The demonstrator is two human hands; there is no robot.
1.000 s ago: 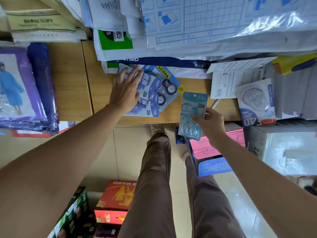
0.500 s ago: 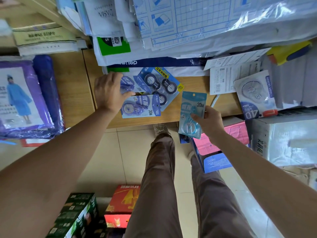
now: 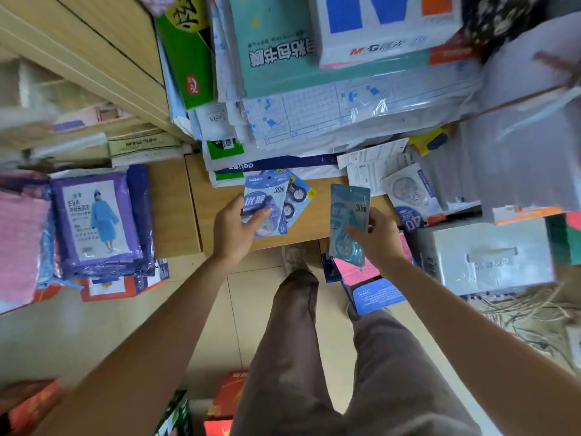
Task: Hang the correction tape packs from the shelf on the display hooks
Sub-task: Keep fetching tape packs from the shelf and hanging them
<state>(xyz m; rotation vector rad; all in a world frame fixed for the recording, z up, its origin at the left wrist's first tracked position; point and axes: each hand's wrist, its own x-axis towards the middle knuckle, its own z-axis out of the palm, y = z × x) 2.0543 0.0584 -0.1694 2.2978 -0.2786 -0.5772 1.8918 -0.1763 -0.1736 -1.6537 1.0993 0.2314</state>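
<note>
My left hand [image 3: 234,228] grips a purple-blue correction tape pack [image 3: 267,199] marked 30m, lifted off the wooden shelf [image 3: 311,228]. Under and beside it another blue pack with black tape rolls [image 3: 298,195] lies on the shelf. My right hand [image 3: 375,237] pinches a teal correction tape pack [image 3: 347,212] by its right edge, holding it upright over the shelf's front edge. No display hooks are in view.
Stacked paper packs and plastic-wrapped sheets [image 3: 314,127] fill the back of the shelf. A round-blister pack marked 40 [image 3: 412,196] lies at the right. Purple raincoat packets [image 3: 97,218] sit at the left. A grey box [image 3: 490,256] and floor cartons surround my legs.
My left hand has picked the purple-blue pack up off the shelf and turned it upright. The camera has tilted upward; the right hand still holds the teal pack.
</note>
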